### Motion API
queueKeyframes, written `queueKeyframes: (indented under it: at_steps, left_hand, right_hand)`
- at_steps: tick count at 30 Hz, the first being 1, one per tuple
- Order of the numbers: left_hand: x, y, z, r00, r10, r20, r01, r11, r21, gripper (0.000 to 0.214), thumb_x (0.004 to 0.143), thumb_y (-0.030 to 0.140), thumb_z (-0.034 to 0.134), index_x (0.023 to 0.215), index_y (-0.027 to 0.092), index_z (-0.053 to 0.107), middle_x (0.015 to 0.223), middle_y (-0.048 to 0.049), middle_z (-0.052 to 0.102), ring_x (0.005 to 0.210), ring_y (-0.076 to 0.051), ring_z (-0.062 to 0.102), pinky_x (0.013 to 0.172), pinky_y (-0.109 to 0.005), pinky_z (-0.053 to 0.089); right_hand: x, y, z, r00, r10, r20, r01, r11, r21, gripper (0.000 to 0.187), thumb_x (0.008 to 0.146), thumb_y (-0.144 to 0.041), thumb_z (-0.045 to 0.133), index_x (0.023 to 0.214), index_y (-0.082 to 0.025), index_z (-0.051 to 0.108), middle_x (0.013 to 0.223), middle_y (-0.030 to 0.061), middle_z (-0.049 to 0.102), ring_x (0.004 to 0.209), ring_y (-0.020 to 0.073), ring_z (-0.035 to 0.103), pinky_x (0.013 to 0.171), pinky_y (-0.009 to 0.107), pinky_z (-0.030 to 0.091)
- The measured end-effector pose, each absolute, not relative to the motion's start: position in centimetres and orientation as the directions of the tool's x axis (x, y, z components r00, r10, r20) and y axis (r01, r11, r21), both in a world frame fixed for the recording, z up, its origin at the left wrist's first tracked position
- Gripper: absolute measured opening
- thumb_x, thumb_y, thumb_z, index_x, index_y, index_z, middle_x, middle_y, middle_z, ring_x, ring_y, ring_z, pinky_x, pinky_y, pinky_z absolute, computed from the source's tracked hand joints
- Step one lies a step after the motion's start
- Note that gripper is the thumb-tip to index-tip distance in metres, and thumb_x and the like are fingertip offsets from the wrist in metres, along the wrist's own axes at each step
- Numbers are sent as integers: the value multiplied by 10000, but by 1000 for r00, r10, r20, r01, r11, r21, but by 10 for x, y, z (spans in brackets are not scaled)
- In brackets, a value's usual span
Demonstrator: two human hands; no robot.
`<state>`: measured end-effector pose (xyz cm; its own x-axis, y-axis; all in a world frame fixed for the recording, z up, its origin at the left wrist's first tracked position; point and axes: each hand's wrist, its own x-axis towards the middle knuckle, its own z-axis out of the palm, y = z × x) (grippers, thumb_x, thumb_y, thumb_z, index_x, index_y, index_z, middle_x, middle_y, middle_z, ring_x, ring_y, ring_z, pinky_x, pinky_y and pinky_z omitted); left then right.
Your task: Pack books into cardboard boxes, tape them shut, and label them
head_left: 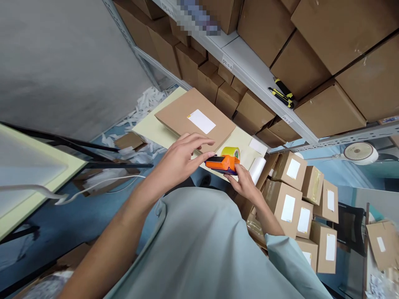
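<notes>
The step in hand looks like readying the orange device, which the right hand pinches over the near edge of the counter, just in front of the yellow tape roll. The left hand is spread, its thumb at the device's end (whether touching, I cannot tell). The next move seems to call for a steady right grip beside the labelled carton.

The pale-yellow table bore a cardboard box (its white label faced upward), yellow tape and a white slip; the metal shelf carried cartons and two cutters.
</notes>
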<state>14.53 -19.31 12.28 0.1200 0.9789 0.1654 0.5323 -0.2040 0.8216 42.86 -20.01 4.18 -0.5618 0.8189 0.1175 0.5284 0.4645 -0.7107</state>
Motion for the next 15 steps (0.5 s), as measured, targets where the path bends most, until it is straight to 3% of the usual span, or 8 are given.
queueKeyframes:
  at_steps: [3,8,11,15]
  left_hand:
    - [144,-189,117,205,967,154,487,-237,841,325,1077,515,617,1120,265,819,1125,-63,804,1078,-266,706,1003,-405,581]
    - [145,-195,100,193,976,100,463,-181,868,293,1052,498,640,983,264,802,1009,-51,801,965,-244,702,921,-367,580]
    - [146,-206,75,123,992,17,470,-73,880,246,1026,457,651,984,270,804,993,-51,799,917,-243,699,910,-369,582]
    - [142,-231,14,-56,980,-193,459,197,866,197,950,414,680,977,277,819,928,-36,800,820,-242,703,831,-362,587]
  right_hand:
    - [433,-201,42,-604,788,120,539,514,-667,172,1149,-401,589,1168,-230,587,1015,101,710,941,276,672,854,385,569]
    - [435,-200,38,-630,772,84,547,518,-657,181,1100,-410,622,1107,-230,602,994,105,718,943,281,664,859,405,574]
    - [428,-203,28,-576,817,-29,598,397,-696,229,991,-437,693,1056,-229,623,949,71,712,899,262,656,831,380,561]
    - [411,-212,-1,-522,790,-322,657,131,-742,321,947,-521,698,1067,-224,677,878,5,711,767,202,631,732,312,519]
